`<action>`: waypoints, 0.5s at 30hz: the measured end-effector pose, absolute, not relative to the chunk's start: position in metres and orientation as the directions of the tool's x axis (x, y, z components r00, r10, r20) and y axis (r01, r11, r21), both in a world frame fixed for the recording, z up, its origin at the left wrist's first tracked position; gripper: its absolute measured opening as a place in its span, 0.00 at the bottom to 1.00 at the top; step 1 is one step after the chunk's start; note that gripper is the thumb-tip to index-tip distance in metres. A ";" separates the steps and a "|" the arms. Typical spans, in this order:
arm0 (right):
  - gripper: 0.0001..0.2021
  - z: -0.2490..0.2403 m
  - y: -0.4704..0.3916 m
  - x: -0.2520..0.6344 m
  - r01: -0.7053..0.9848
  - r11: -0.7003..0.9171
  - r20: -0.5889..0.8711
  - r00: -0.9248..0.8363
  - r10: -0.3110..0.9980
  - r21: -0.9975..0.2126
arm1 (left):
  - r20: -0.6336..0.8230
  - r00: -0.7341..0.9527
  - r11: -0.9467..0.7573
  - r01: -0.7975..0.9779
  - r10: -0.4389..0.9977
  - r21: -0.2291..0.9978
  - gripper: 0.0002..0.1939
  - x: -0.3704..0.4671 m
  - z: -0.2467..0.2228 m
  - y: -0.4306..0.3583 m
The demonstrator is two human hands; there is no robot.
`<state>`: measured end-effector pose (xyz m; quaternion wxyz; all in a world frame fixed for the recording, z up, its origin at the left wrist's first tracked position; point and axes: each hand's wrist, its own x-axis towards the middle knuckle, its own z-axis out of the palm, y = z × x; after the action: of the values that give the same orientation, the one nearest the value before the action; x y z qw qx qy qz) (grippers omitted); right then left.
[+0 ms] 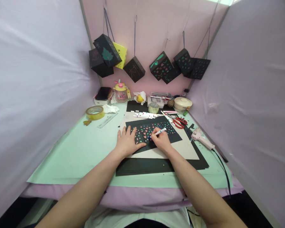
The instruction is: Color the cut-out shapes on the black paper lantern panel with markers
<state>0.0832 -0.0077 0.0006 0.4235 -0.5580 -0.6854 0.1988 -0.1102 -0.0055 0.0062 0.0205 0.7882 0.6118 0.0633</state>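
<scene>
My right hand (161, 141) pinches marker (161, 131); left hand (127, 142), fingers apart, on black card (175, 138), nine o'clock. Shapes (146, 129) look mostly done; six-o'clock edge bare.

both forearms (192, 186) bare, fingers (129, 130) bare too; white cloth (104, 218) across lap, black clothing (144, 223) at waist.

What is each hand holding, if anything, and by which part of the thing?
The right hand holds a white marker near its lower end. The left hand holds nothing; it lies spread on the black sheet.
</scene>
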 end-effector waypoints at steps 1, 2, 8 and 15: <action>0.06 0.001 -0.008 0.083 0.600 0.298 0.358 -0.020 0.933 -0.743 | 0.077 0.244 -0.251 0.962 0.967 0.109 0.52 -0.110 0.006 -0.006; 0.06 0.001 -0.008 0.083 0.601 0.297 0.356 -0.022 0.934 -0.742 | 0.078 0.245 -0.252 0.962 0.966 0.108 0.51 -0.110 0.006 -0.006; 0.05 0.002 -0.008 0.083 0.580 0.294 0.352 -0.014 0.936 -0.759 | 0.068 0.239 -0.246 0.963 0.969 0.110 0.51 -0.110 0.006 -0.005; 0.05 0.000 -0.008 0.083 0.586 0.295 0.352 -0.018 0.936 -0.755 | 0.077 0.245 -0.253 0.961 0.966 0.111 0.51 -0.109 0.008 -0.006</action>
<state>0.0829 -0.0075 -0.0005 0.4252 -0.5571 -0.6831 0.2055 -0.1095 -0.0057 0.0077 0.0204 0.7889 0.6108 0.0646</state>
